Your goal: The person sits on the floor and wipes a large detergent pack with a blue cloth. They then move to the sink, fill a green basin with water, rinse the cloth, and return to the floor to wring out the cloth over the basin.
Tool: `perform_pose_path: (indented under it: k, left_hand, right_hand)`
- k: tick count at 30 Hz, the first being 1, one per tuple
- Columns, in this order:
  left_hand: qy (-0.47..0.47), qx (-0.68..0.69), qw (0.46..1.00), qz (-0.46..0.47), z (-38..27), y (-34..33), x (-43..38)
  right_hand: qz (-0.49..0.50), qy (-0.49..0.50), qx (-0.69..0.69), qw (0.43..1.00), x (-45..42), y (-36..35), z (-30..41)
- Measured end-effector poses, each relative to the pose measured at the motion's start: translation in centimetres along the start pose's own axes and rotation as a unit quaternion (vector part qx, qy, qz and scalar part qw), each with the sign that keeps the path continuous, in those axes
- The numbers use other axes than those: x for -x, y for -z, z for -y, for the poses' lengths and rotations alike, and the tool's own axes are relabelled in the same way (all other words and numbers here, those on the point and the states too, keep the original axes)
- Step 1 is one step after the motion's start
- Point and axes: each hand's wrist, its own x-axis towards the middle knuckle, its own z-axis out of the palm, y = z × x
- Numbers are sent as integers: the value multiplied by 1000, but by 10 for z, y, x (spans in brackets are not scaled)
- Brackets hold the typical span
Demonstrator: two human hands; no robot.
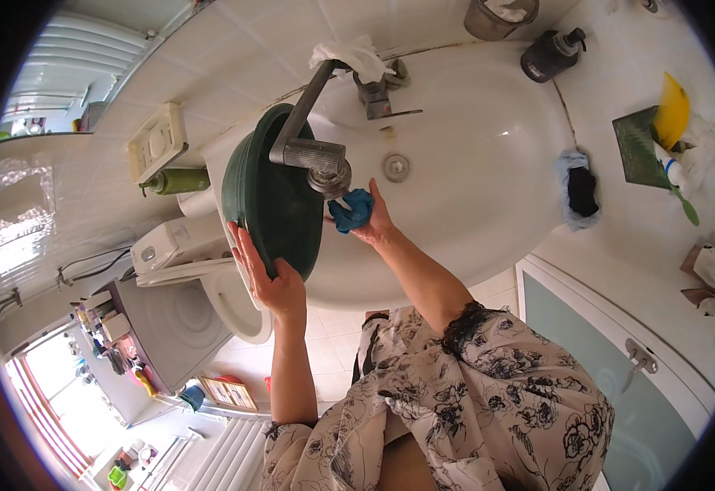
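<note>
My left hand point(271, 282) grips the near rim of a dark green plastic basin point(241, 184), which stands tilted on its side at the left edge of the white washbasin point(455, 233). Water appears to run from the angled metal faucet spout point(329, 178) above. Just under that spout, my right hand point(374, 221) holds a bunched blue cloth point(352, 212), close to the basin's open side. The metal drain point(396, 167) lies to the right of the spout.
A dark soap pump bottle point(551, 56) and a cup point(492, 21) stand at the back right. A cloth point(572, 212) with a black item rests on the right rim. Left are a wall soap dish point(156, 142), a green bottle point(179, 181) and a toilet point(235, 307). A door point(603, 331) is at right.
</note>
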Motion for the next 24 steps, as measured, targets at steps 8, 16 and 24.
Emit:
perform_pose_path:
  k: [8, 16, 24]
  left_hand:
    - [-99, -51, 993, -38, 9, 15, 5]
    - [80, 22, 994, -65, 2, 16, 7]
    - [369, 396, 840, -40, 70, -27, 46]
  right_hand:
    - [-29, 18, 71, 997, -22, 16, -13]
    - [-189, 101, 234, 948, -18, -7, 2]
    - [-336, 201, 406, 826, 53, -42, 70]
